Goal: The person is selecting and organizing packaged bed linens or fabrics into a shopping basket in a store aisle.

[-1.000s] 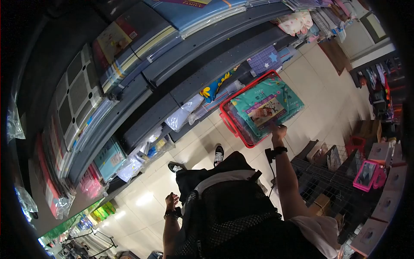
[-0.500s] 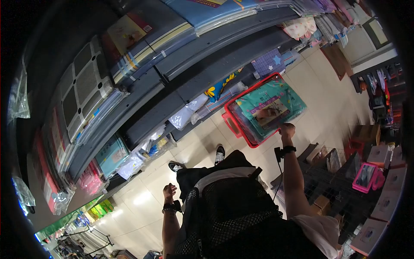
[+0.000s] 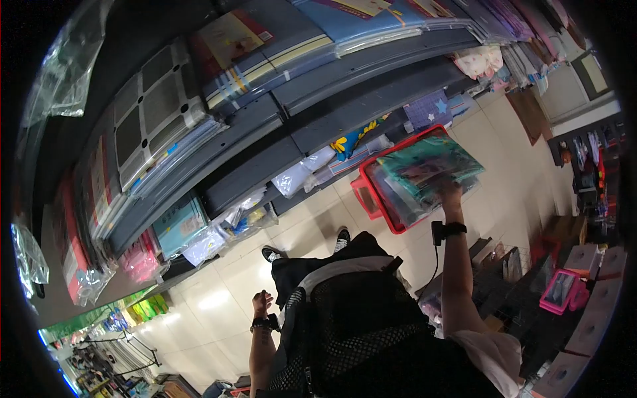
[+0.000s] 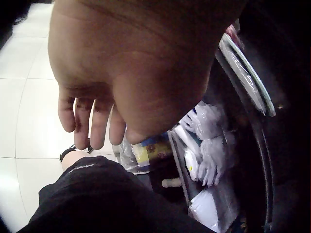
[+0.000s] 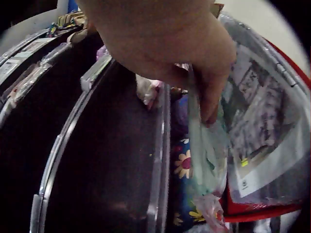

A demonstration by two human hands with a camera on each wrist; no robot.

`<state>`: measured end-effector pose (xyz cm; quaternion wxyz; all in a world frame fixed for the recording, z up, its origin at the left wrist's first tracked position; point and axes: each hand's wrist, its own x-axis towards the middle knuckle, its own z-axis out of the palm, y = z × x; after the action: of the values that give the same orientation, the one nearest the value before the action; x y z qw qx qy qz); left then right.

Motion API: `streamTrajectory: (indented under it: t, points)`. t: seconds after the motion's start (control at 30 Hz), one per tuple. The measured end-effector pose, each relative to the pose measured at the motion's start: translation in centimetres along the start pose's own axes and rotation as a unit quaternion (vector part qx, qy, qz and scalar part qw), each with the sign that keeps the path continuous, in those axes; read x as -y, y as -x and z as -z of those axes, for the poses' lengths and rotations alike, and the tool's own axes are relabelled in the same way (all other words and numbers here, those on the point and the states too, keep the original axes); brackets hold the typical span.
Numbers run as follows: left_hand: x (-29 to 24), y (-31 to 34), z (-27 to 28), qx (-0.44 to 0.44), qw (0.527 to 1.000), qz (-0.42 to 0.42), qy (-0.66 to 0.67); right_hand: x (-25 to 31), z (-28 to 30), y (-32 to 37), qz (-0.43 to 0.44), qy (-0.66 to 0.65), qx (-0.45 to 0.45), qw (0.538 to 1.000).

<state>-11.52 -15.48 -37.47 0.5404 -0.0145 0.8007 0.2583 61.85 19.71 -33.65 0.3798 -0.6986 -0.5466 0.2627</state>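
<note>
My right hand [image 3: 451, 192] pinches the near edge of a flat green package [image 3: 424, 159] in clear plastic. The right wrist view shows this package [image 5: 206, 155] tilted on edge, thumb and fingers on either side of it. Below lies a red basket [image 3: 364, 180], partly covered by the green package. In it is another clear-wrapped package [image 5: 257, 116] with a checked pattern. My left hand [image 3: 261, 303] hangs beside my leg with its fingers loosely bent and nothing in them; its palm [image 4: 126, 58] fills the top of the left wrist view.
Dark shelves [image 3: 371, 79] with stacked packaged textiles run along the left and far side. Wrapped goods [image 3: 305, 171] poke out of the lowest shelf by the basket. A dark rack stands at right, near a pink-framed item [image 3: 561, 290]. Pale floor tiles [image 3: 318, 225] lie between.
The green package, lying flat in the basket before, is now lifted and tilted by my right hand, which has gripped its near edge. The left hand still hangs. The view has shifted slightly.
</note>
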Motion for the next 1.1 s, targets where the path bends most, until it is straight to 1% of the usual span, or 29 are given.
streamTrajectory:
  t: [0.03, 0.07, 0.13, 0.17, 0.2, 0.23, 0.27, 0.33, 0.37, 0.4, 0.43, 0.47, 0.53, 0.57, 0.6, 0.63, 0.67, 0.7, 0.73, 0.8, 0.83, 0.9, 0.93, 1.0, 1.03, 1.07, 1.1]
  points:
    - [0.0, 0.1, 0.2, 0.000, 1.000, -0.015, 0.003, 8.2, -2.1, -2.3, -0.167, -0.300, -0.061, 0.937]
    - [-0.1, 0.5, 0.3, 0.000, 1.000, -0.029, 0.007, 13.0, -1.6, -2.2, -0.164, -0.301, -0.055, 0.938]
    - [-1.1, 1.1, 0.3, -0.002, 0.997, -0.071, 0.031, 21.2, -0.6, -2.1, -0.099, -0.359, -0.086, 0.924]
    - [-2.4, 1.9, 0.2, -0.009, 0.996, -0.088, 0.025, 24.6, 0.1, -1.9, -0.096, -0.360, -0.081, 0.924]
    - [-4.0, 2.6, -0.1, -0.016, 0.994, -0.105, 0.019, 27.7, 0.7, -1.6, -0.088, -0.351, -0.021, 0.932]
    - [-4.6, 1.9, 0.3, -0.004, 0.992, -0.124, 0.015, 30.3, 1.1, -1.4, -0.079, -0.341, 0.039, 0.936]
    - [-5.9, 1.5, 0.2, -0.002, 0.989, -0.150, 0.013, 32.5, 1.2, -1.2, -0.076, -0.343, 0.046, 0.935]
    - [-9.9, 3.9, -0.7, 0.004, 0.974, -0.228, 0.003, 36.5, 1.2, -0.6, -0.075, -0.235, 0.190, 0.950]
    - [-12.0, 5.1, -1.1, 0.009, 0.962, -0.272, -0.009, 39.3, 1.0, 0.1, -0.071, -0.237, 0.199, 0.948]
    - [-13.9, 6.4, -1.6, 0.012, 0.948, -0.317, -0.021, 42.3, 0.6, 0.8, -0.075, -0.262, 0.277, 0.922]
    - [-15.7, 7.5, -1.9, 0.021, 0.932, -0.359, -0.035, 44.0, 0.0, 1.2, -0.077, -0.284, 0.354, 0.888]
    - [-17.6, 9.0, -2.4, 0.028, 0.914, -0.402, -0.050, 42.8, -0.9, 0.4, -0.029, -0.201, 0.413, 0.888]
    - [-21.8, 13.9, -3.7, 0.016, 0.896, -0.441, -0.059, 44.2, -3.4, 0.6, 0.064, -0.157, 0.494, 0.853]
    - [-23.7, 16.4, -4.3, -0.014, 0.867, -0.488, -0.097, 45.4, -4.6, 0.8, 0.074, -0.138, 0.540, 0.827]
    - [-25.4, 18.9, -4.9, -0.045, 0.836, -0.531, -0.135, 46.1, -5.9, 1.0, 0.085, -0.139, 0.551, 0.818]
    - [-26.7, 21.3, -5.3, -0.042, 0.820, -0.556, -0.129, 46.7, -7.4, 1.3, 0.161, -0.051, 0.589, 0.790]
    - [-27.9, 23.4, -5.7, -0.041, 0.803, -0.582, -0.123, 47.7, -8.8, 1.7, 0.240, 0.038, 0.616, 0.750]
    - [-29.0, 25.6, -6.1, -0.061, 0.764, -0.626, -0.144, 49.6, -9.5, 3.1, 0.306, 0.072, 0.586, 0.747]
    - [-29.9, 27.5, -6.3, -0.084, 0.724, -0.665, -0.167, 51.6, -10.3, 4.1, 0.334, 0.124, 0.590, 0.724]
    - [-30.5, 29.7, -6.0, -0.086, 0.663, -0.702, -0.247, 55.2, -11.5, 6.2, 0.401, 0.218, 0.609, 0.649]
    - [-30.4, 30.6, -6.0, -0.081, 0.652, -0.700, -0.281, 55.9, -12.2, 7.2, 0.416, 0.216, 0.615, 0.634]
    - [-29.9, 31.7, -5.9, -0.052, 0.637, -0.688, -0.343, 56.6, -13.1, 8.9, 0.492, 0.264, 0.626, 0.544]
    - [-29.4, 31.7, -5.7, -0.062, 0.643, -0.684, -0.339, 57.0, -13.5, 9.5, 0.499, 0.265, 0.629, 0.534]
    - [-28.0, 31.7, -5.6, -0.083, 0.630, -0.644, -0.426, 57.4, -14.1, 10.6, 0.556, 0.265, 0.613, 0.494]
    - [-26.8, 30.3, -5.8, -0.147, 0.620, -0.640, -0.430, 57.4, -14.6, 10.8, 0.571, 0.252, 0.612, 0.486]
    - [-25.6, 29.3, -5.8, -0.152, 0.622, -0.638, -0.427, 57.4, -15.2, 11.0, 0.575, 0.252, 0.612, 0.481]
    - [-24.8, 29.1, -5.6, -0.146, 0.663, -0.598, -0.426, 57.5, -15.8, 11.3, 0.586, 0.233, 0.616, 0.472]
